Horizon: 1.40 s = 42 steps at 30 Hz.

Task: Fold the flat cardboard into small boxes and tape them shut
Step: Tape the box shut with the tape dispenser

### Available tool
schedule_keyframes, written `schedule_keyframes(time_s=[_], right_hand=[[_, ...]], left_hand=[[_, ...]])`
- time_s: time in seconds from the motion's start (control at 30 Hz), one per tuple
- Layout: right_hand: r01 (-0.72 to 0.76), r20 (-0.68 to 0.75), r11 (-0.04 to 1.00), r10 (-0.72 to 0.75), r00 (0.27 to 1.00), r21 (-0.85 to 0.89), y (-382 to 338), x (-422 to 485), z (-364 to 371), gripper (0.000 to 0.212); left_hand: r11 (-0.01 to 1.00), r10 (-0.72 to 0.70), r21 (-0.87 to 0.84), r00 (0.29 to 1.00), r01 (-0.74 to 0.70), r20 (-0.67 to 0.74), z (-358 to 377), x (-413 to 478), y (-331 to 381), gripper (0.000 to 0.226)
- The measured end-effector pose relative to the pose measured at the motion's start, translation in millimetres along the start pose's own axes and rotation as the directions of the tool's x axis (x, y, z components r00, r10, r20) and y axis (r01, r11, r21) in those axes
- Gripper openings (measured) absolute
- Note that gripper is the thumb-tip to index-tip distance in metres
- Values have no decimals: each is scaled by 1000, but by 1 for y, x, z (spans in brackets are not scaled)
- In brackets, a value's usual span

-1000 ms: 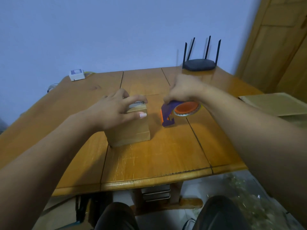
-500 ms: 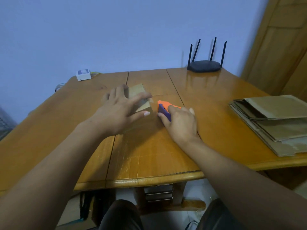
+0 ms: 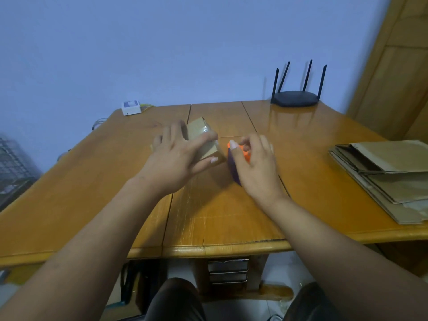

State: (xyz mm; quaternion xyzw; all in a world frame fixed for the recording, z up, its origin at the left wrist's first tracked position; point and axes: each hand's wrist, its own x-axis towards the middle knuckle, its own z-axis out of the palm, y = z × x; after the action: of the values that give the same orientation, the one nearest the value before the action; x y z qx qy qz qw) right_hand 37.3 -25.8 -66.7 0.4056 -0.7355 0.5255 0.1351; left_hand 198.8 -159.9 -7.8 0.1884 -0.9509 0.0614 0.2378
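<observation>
Left hand (image 3: 178,158) lay spread over the small box (image 3: 208,151), fingers fairly straight, pressing it down on the table (image 3: 220,216) near the middle. Right hand (image 3: 257,165), just beside it, had its fingers curled round the orange-and-purple tape dispenser (image 3: 232,167). A glossy strip (image 3: 204,130) showed across the box top, so that one looked folded and at least partly taped. Plenty left, though: the stack of flat cardboard (image 3: 389,172) sat well apart at the table's right edge, none of it folded yet.
</observation>
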Motion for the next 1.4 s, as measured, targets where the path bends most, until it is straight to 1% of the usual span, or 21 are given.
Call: schedule_keyframes(time_s=[0.07,0.17,0.23,0.3,0.4,0.47,0.57,0.63,0.67,0.7,0.73,0.77,0.8,0.83,0.87,0.97,1.07,1.1,1.17,1.3,1.4], right_hand=[[-182,92,934,162,983,307,-23,-2,5,34],[-351,244,819,264,933,453,-40,-8,26,48],[-357,262,804,258,930,476,-42,-12,37,65],[-341,236,801,254,938,492,-46,-16,38,70],[-284,171,808,227,959,517,-48,-23,39,46],[-281,100,780,273,957,559,-45,-25,42,30],[-316,71,713,351,934,626,-42,-20,43,20],[-302,56,690,355,933,658,-40,-14,40,24],[-297,50,678,358,932,673,-39,-10,39,26],[-290,49,671,354,934,682,-39,-6,38,28],[-284,54,669,343,938,687,-40,-3,36,29],[-276,66,664,324,944,695,-41,0,35,30],[-277,85,668,306,948,691,-42,1,34,30],[-277,107,681,281,954,678,-42,2,34,30],[-276,118,721,262,958,636,-41,3,35,29],[-255,145,889,215,966,381,-36,10,38,34],[-246,191,887,183,964,391,-40,14,40,66],[-217,175,895,160,971,390,-42,16,43,66],[-156,123,927,120,985,342,-43,17,51,49],[-190,145,918,147,978,349,-41,11,75,39],[-211,195,896,144,970,392,-36,16,87,32]], left_hand=[[1000,8,23,999,-7,-37,1,2,2,57],[994,50,104,995,-41,-84,5,4,4,51],[996,58,78,989,-48,-137,7,5,3,54],[999,28,-32,976,-36,-215,7,6,1,71],[995,36,-81,973,-55,-230,5,8,2,98],[993,109,-26,972,-117,-208,3,9,2,101],[978,202,-7,958,-208,-205,0,10,-1,103],[989,114,-55,949,-136,-293,5,6,1,99],[985,-21,-169,940,-39,-340,10,2,2,97],[932,-202,-356,917,72,-345,14,-3,7,95],[803,-383,-573,878,163,-287,20,-7,11,94],[616,-505,-760,845,208,-178,27,-10,14,93],[421,-557,-883,827,209,-70,32,-11,16,93],[285,-572,-941,820,183,-13,37,-11,17,94],[236,-587,-959,809,159,-10,41,-11,16,91],[310,-683,-932,726,188,-81,48,-14,9,73],[346,-664,-922,740,176,-108,52,-18,-1,59],[351,-650,-922,751,162,-115,51,-19,-2,58],[332,-654,-936,743,117,-139,52,-16,-6,55],[353,-692,-927,702,123,-170,53,-15,-28,54],[410,-640,-899,751,152,-165,50,-20,-50,59]])
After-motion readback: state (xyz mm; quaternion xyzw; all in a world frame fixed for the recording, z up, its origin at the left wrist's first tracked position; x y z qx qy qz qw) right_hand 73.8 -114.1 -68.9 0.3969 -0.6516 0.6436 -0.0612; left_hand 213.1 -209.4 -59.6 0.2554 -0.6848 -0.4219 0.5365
